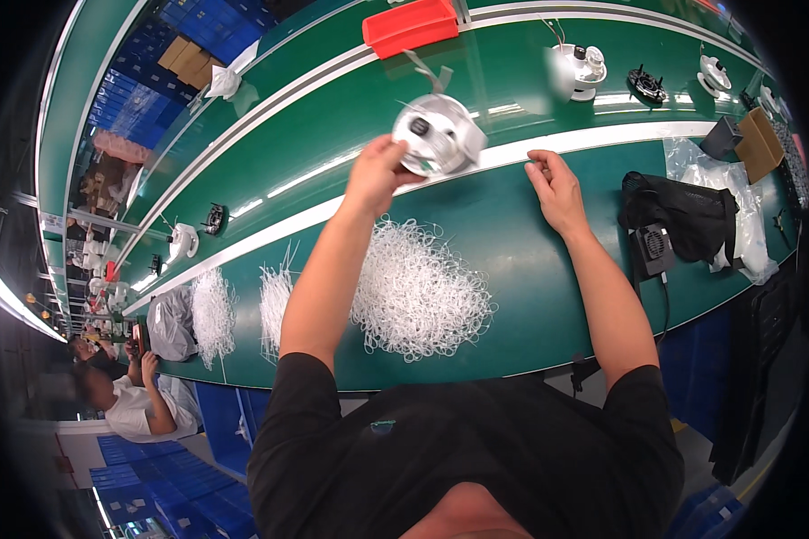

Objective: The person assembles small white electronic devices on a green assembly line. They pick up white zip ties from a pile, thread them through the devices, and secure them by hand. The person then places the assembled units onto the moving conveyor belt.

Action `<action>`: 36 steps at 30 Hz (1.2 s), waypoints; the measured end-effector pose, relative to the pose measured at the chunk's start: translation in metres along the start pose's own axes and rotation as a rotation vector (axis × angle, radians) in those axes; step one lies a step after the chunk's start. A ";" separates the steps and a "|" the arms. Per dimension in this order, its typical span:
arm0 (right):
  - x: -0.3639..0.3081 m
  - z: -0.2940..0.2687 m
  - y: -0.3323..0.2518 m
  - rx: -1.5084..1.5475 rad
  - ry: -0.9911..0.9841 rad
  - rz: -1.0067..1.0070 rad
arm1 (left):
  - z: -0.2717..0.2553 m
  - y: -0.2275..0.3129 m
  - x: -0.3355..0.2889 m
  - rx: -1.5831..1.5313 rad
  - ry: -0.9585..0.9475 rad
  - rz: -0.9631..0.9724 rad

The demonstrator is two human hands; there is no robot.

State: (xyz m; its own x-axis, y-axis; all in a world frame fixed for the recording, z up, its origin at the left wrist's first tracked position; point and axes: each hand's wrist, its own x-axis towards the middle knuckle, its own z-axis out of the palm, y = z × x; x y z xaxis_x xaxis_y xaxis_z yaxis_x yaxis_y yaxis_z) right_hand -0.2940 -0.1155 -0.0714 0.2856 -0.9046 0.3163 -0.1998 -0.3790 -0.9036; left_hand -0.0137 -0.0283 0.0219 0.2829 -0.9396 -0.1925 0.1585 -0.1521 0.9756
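My left hand (376, 175) grips a white round device housing (436, 144) by its near left edge, over the far side of the bench. Dark and metallic parts show inside the housing, and a pale strip or wires rise from its top; motion blurs the details. To the right, my right hand (559, 190) hovers by the white rail, holding nothing, its fingers loosely bent and apart from the thumb. Between my forearms lies a large heap of thin white plastic loops (422, 292). My left forearm partly covers a smaller bundle of white strips (275, 301).
Beyond the white rail (333, 205), a green conveyor (503, 81) carries white housings (586, 72) and black round parts (647, 84). A red tray (411, 27) stands behind. At right lie a black mesh bag (679, 211), a small black fan-like device (652, 250) and clear plastic. A co-worker (148, 404) sits left.
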 end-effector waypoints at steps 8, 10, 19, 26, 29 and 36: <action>0.003 -0.002 -0.002 -0.118 -0.095 -0.010 | -0.106 -0.003 0.072 -0.230 0.469 0.089; 0.002 -0.002 -0.001 -0.112 -0.107 -0.004 | -0.119 -0.016 0.073 -0.241 0.550 0.084; 0.003 -0.001 -0.003 -0.164 -0.123 -0.039 | -0.035 -0.033 -0.006 0.731 0.051 0.114; 0.002 -0.002 -0.005 -0.174 -0.152 -0.048 | 0.008 -0.036 -0.037 1.422 -0.528 0.362; 0.002 -0.002 -0.008 -0.176 -0.159 -0.059 | 0.007 -0.035 -0.036 1.466 -0.557 0.413; 0.003 0.004 0.001 -0.167 -0.169 -0.103 | -0.007 -0.051 -0.036 1.304 -0.448 0.585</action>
State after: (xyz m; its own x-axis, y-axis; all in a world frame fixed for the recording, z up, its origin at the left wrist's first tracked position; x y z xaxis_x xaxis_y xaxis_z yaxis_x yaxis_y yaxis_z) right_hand -0.2899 -0.1179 -0.0722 0.4625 -0.8195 0.3384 -0.3093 -0.5068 -0.8047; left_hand -0.0254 0.0159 -0.0216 -0.3376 -0.9394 0.0599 -0.8728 0.3362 0.3539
